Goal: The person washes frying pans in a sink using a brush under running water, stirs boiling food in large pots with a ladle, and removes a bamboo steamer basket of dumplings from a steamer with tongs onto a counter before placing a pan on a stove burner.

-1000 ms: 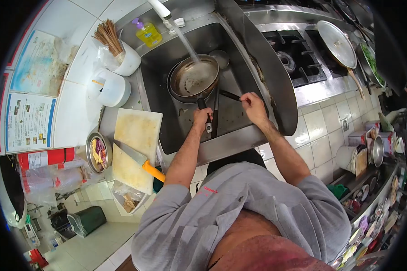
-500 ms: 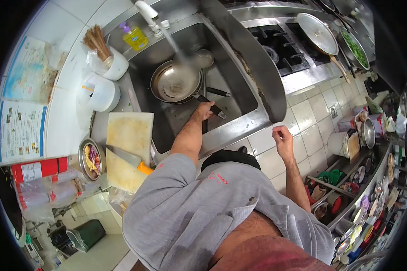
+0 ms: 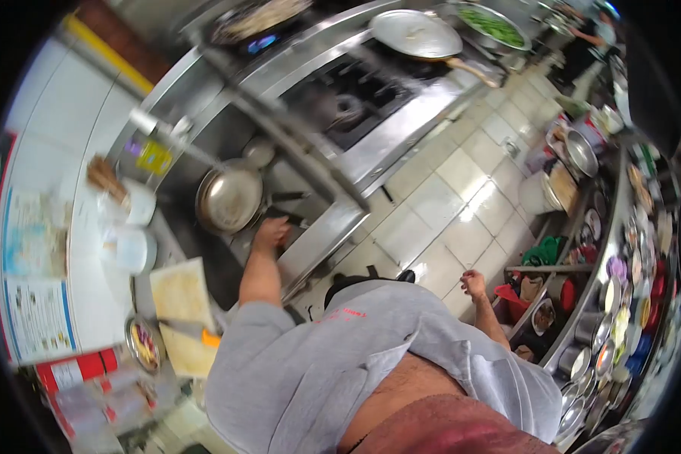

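In the steel sink [image 3: 223, 281], a round metal frying pan [image 3: 233, 198] lies under the running tap [image 3: 155, 125]. My left hand [image 3: 271, 233] is closed around its dark handle, near the sink's front edge. A smaller round pan or ladle [image 3: 258, 153] lies beyond it, and another dark handle [image 3: 289, 196] points right. My right hand [image 3: 473, 282] hangs away from the sink over the tiled floor, its fingers loosely curled with nothing visible in them.
Left of the sink are a cutting board [image 3: 178, 303] with an orange-handled knife [image 3: 210, 339] and a bowl of cut vegetables [image 3: 143, 344]. Beyond the sink stands a stove [image 3: 348, 106] with a lidded pan [image 3: 415, 34]; a blue flame burns at the back. Shelves line the right.
My view has swung right, so the sink appears further left and more of the stove shows. My left hand stays at the pan handle; my right hand has dropped lower.
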The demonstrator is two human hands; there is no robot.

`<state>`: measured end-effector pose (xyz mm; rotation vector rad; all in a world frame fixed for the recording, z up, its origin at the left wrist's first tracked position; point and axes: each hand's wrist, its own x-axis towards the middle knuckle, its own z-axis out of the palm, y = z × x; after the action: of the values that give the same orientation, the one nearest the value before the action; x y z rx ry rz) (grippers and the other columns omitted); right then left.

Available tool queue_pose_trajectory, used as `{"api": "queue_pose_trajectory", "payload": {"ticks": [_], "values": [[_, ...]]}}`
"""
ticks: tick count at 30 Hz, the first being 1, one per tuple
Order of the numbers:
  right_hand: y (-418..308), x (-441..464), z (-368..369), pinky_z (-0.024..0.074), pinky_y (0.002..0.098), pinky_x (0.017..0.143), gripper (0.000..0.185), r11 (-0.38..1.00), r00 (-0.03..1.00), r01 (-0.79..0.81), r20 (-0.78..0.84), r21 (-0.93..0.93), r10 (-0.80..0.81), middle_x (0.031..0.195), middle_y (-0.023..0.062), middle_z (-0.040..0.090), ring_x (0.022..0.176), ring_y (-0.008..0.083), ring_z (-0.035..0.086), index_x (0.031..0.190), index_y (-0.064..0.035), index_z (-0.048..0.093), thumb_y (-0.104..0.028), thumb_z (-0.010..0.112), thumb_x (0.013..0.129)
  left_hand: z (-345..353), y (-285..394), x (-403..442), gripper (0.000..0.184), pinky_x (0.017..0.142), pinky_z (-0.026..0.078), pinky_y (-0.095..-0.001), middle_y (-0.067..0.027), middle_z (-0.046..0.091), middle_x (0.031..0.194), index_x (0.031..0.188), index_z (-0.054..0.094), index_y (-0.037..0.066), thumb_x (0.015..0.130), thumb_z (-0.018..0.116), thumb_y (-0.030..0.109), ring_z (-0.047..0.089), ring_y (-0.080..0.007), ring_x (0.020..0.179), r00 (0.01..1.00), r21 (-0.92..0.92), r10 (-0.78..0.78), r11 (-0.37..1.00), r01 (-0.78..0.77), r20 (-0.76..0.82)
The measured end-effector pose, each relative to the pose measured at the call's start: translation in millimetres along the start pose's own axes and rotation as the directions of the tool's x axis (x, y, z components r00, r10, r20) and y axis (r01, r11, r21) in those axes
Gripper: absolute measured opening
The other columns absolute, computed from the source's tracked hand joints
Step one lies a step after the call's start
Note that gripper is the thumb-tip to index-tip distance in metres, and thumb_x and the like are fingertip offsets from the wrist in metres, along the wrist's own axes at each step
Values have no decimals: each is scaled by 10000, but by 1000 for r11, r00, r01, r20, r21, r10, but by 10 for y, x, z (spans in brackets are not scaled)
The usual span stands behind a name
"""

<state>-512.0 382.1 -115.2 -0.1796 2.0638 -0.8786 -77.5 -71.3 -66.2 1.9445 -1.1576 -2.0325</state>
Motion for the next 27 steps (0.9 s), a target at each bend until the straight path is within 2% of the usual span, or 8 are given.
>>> {"api": "queue_pose_trajectory", "payload": {"ticks": [3,5,6,8,12,16,22,27], "values": [[415,-19,-395,394,272,366,177,988,987,-146,-82,-57,141,606,36,535,459,127,521,896,-29,537,-138,576,762,-72,166,191,284,561,437,-309,-83,585,770,995,513,21,817,570,235,545,-171,573,879,6,418,904,-428,-232],[635,41,-660,387,276,362,183,977,972,-215,-103,-15,212,600,31,528,454,123,514,897,-35,536,-158,579,768,203,551,-346,207,632,439,-289,-80,600,756,991,523,-12,817,461,81,566,-172,608,477,-7,674,574,-819,-564],[769,96,-811,378,279,361,184,964,961,-261,-80,58,265,593,25,519,447,122,505,890,-45,536,-177,583,771,228,735,-577,236,663,440,-284,-86,598,764,1013,506,-30,804,441,58,565,-165,663,346,230,638,644,-729,-688],[919,141,-967,369,283,360,186,939,944,-316,-52,139,326,586,19,511,441,121,497,883,-54,537,-196,586,774,528,1043,-1043,326,780,447,-300,-160,564,917,1101,440,-38,793,527,26,550,-221,823,-99,426,601,430,-796,-793],[851,393,-1200,421,311,408,219,951,937,-286,-172,120,304,627,45,552,495,161,551,869,-37,561,-223,602,761,1559,1656,-2130,431,797,440,-294,-133,487,1061,1159,395,-31,777,589,15,515,-204,909,-330,522,620,154,-839,-712],[564,728,-1157,426,298,418,183,962,951,-241,-167,129,261,637,43,558,519,150,557,852,-47,563,-194,599,750,2417,1935,-2231,365,764,436,-267,-111,517,1018,1140,427,-19,807,572,20,520,-162,854,-211,333,752,11,-943,-624],[8,1201,-914,430,285,437,177,992,991,-108,-77,72,113,621,55,563,509,136,543,831,-31,574,-179,606,740,3367,2175,-1536,269,708,434,-236,-69,555,937,1061,497,-6,803,568,25,533,-120,785,174,100,966,195,-976,-192],[-184,1396,-1100,399,266,388,171,998,996,-52,-65,34,54,637,66,568,502,136,544,855,-12,591,-159,595,767,4054,2634,-1056,217,672,446,-261,-74,579,883,1000,546,4,801,577,84,560,-132,735,303,233,946,270,-934,118]]}}
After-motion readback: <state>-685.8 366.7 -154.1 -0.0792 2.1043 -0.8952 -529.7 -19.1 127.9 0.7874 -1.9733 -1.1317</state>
